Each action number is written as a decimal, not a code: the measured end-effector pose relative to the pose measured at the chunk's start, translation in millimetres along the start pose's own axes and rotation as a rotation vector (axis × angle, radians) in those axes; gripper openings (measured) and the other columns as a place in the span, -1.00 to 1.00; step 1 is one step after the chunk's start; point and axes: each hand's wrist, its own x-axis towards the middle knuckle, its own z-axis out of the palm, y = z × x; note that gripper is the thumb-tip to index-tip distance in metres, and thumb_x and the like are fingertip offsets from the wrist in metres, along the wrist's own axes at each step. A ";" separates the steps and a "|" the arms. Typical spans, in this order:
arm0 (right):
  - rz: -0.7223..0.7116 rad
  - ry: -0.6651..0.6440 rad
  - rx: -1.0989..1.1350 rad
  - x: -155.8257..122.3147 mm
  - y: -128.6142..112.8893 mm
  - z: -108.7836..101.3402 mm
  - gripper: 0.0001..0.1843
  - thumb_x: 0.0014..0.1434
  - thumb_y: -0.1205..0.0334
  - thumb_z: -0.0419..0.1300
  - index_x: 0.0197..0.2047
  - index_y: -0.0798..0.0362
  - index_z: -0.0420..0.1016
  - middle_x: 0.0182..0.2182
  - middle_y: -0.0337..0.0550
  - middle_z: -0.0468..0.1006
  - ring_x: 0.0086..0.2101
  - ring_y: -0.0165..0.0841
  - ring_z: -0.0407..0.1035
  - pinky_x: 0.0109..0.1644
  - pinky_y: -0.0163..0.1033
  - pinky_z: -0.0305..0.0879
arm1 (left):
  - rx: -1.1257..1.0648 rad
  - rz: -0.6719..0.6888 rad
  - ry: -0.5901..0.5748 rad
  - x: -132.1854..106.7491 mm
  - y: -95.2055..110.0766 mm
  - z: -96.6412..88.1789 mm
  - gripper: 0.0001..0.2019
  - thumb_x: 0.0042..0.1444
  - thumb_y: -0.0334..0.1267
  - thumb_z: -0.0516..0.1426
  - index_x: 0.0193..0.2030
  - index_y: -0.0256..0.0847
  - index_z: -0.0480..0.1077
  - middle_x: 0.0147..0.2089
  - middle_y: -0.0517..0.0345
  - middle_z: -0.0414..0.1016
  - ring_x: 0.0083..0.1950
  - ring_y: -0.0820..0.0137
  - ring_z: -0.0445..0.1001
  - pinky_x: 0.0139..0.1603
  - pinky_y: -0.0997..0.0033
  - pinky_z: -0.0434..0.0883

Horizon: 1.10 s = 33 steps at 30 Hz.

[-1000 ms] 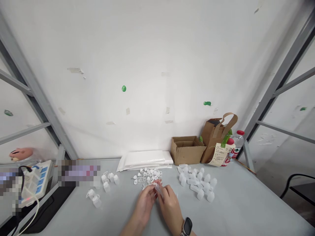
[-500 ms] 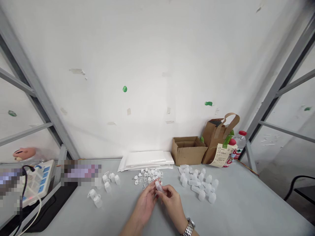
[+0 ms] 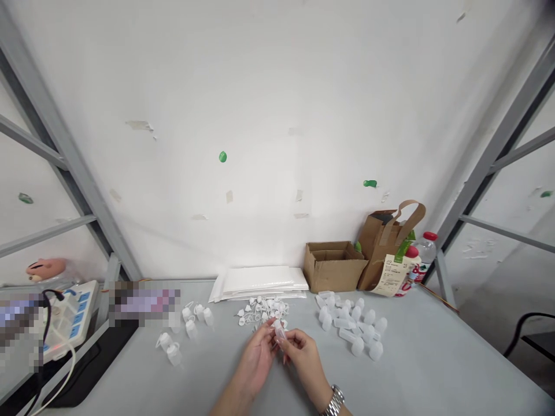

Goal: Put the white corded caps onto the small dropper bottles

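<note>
My left hand (image 3: pixel 256 363) and my right hand (image 3: pixel 303 357) meet low in the middle of the grey table (image 3: pixel 411 370). Together they pinch a small clear plastic bottle (image 3: pixel 279 330), held tilted between their fingertips. Just beyond the hands lies a heap of small white caps (image 3: pixel 262 309). A cluster of several uncapped clear bottles (image 3: pixel 353 323) lies to the right. To the left stand several capped bottles (image 3: pixel 186 326).
A stack of white bags (image 3: pixel 260 282) lies at the wall. A cardboard box (image 3: pixel 333 266), a brown paper bag (image 3: pixel 388 245) and drink bottles (image 3: pixel 422 254) stand at the back right. A power strip (image 3: pixel 65 315) with cables sits far left. Grey metal frames flank both sides.
My hands have shifted slightly and turned the small bottle; my right wrist has rotated, so the watch face gave way to its metal band. The view drifted a little.
</note>
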 end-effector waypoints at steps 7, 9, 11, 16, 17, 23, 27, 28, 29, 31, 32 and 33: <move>-0.006 0.008 -0.028 -0.8 0.5 1.6 -0.45 -0.32 -0.25 0.32 -0.55 0.13 0.46 -0.76 -0.34 0.34 -0.71 -0.49 0.13 -0.62 -0.36 0.05 | -0.003 0.007 0.026 0.9 -0.4 -1.0 -0.86 -0.01 -0.42 0.05 -0.26 -0.23 0.31 -0.33 0.10 0.51 -0.20 0.32 0.49 -0.05 0.34 0.30; -0.014 -0.002 -0.021 -1.1 1.2 1.9 -0.48 -0.30 -0.22 0.33 -0.54 0.13 0.47 -0.73 -0.31 0.37 -0.70 -0.49 0.15 -0.61 -0.36 0.07 | -0.004 0.008 0.021 1.9 -0.8 -2.6 -0.86 -0.04 -0.41 0.07 -0.28 -0.22 0.31 -0.31 0.10 0.51 -0.18 0.31 0.48 -0.06 0.33 0.30; -0.018 -0.012 -0.005 -1.4 1.1 2.0 -0.50 -0.29 -0.19 0.35 -0.54 0.13 0.47 -0.72 -0.30 0.39 -0.70 -0.49 0.16 -0.60 -0.36 0.08 | -0.006 0.002 0.005 2.6 -0.9 -4.1 -0.85 -0.05 -0.40 0.08 -0.28 -0.21 0.30 -0.30 0.11 0.51 -0.18 0.31 0.48 -0.07 0.34 0.30; 0.003 -0.060 0.017 -1.1 -1.1 0.9 -0.50 -0.30 -0.18 0.36 -0.55 0.13 0.47 -0.74 -0.31 0.37 -0.71 -0.49 0.16 -0.60 -0.36 0.07 | -0.011 -0.008 -0.028 2.2 0.5 -5.1 -0.85 -0.03 -0.42 0.06 -0.28 -0.20 0.31 -0.39 0.17 0.48 -0.27 0.36 0.47 -0.13 0.38 0.30; 0.007 -0.075 0.022 -0.9 -1.4 0.5 -0.51 -0.29 -0.17 0.36 -0.55 0.13 0.47 -0.74 -0.32 0.36 -0.71 -0.50 0.15 -0.60 -0.36 0.07 | -0.009 -0.006 -0.033 2.0 0.8 -4.9 -0.86 -0.02 -0.43 0.05 -0.28 -0.20 0.31 -0.41 0.19 0.47 -0.29 0.37 0.47 -0.16 0.39 0.30; 0.059 -0.225 0.185 -2.7 -9.0 -3.0 -0.62 -0.22 -0.04 0.38 -0.55 0.14 0.51 -0.65 -0.27 0.40 -0.67 -0.53 0.15 -0.55 -0.38 0.06 | 0.003 0.020 -0.095 -1.0 2.1 -1.9 -0.91 -0.03 -0.43 0.09 -0.35 -0.21 0.34 -0.46 0.23 0.44 -0.43 0.44 0.40 -0.30 0.44 0.29; 0.131 -0.363 0.415 -5.1 -18.3 -5.4 -0.65 -0.12 -0.02 0.35 -0.46 0.15 0.56 -0.59 -0.23 0.39 -0.61 -0.54 0.10 -0.48 -0.38 0.08 | 0.038 0.048 -0.107 -5.0 4.7 2.1 -0.94 -0.01 -0.38 0.13 -0.35 -0.22 0.38 -0.42 0.19 0.48 -0.37 0.43 0.43 -0.29 0.46 0.30; 0.148 -0.388 0.460 -5.1 -19.2 -5.7 -0.64 -0.12 -0.02 0.35 -0.43 0.15 0.57 -0.59 -0.24 0.38 -0.61 -0.54 0.08 -0.48 -0.38 0.07 | 0.055 0.047 -0.111 -6.3 6.0 3.5 -0.92 0.01 -0.35 0.13 -0.32 -0.23 0.40 -0.39 0.16 0.50 -0.32 0.40 0.45 -0.25 0.44 0.31; 0.166 -0.408 0.495 -4.9 -19.2 -5.8 -0.63 -0.12 -0.01 0.35 -0.40 0.16 0.57 -0.59 -0.24 0.37 -0.61 -0.55 0.07 -0.48 -0.38 0.06 | 0.074 0.037 -0.115 -7.7 7.4 5.0 -0.89 0.02 -0.31 0.12 -0.28 -0.23 0.41 -0.34 0.11 0.53 -0.25 0.36 0.47 -0.20 0.41 0.32; 0.199 -0.439 0.540 -3.9 -16.8 -5.5 -0.64 -0.12 0.01 0.36 -0.39 0.17 0.57 -0.60 -0.26 0.35 -0.62 -0.56 0.05 -0.49 -0.39 0.03 | 0.116 0.002 -0.114 -10.6 10.3 8.5 -0.81 0.06 -0.22 0.11 -0.24 -0.27 0.43 -0.27 0.02 0.55 -0.15 0.28 0.48 -0.11 0.36 0.33; 0.212 -0.457 0.553 -3.2 -14.8 -5.1 -0.64 -0.12 0.02 0.36 -0.40 0.18 0.57 -0.61 -0.27 0.34 -0.63 -0.57 0.06 -0.50 -0.39 0.02 | 0.137 -0.015 -0.107 -12.0 11.4 10.2 -0.77 0.07 -0.16 0.10 -0.24 -0.29 0.45 -0.26 -0.01 0.56 -0.12 0.25 0.48 -0.09 0.34 0.33; 0.218 -0.472 0.562 -2.6 -12.5 -4.7 -0.65 -0.12 0.03 0.37 -0.41 0.18 0.57 -0.63 -0.27 0.34 -0.64 -0.57 0.07 -0.50 -0.39 0.00 | 0.156 -0.023 -0.102 -13.3 12.0 11.7 -0.73 0.07 -0.11 0.11 -0.26 -0.30 0.46 -0.25 -0.04 0.56 -0.11 0.23 0.48 -0.08 0.33 0.34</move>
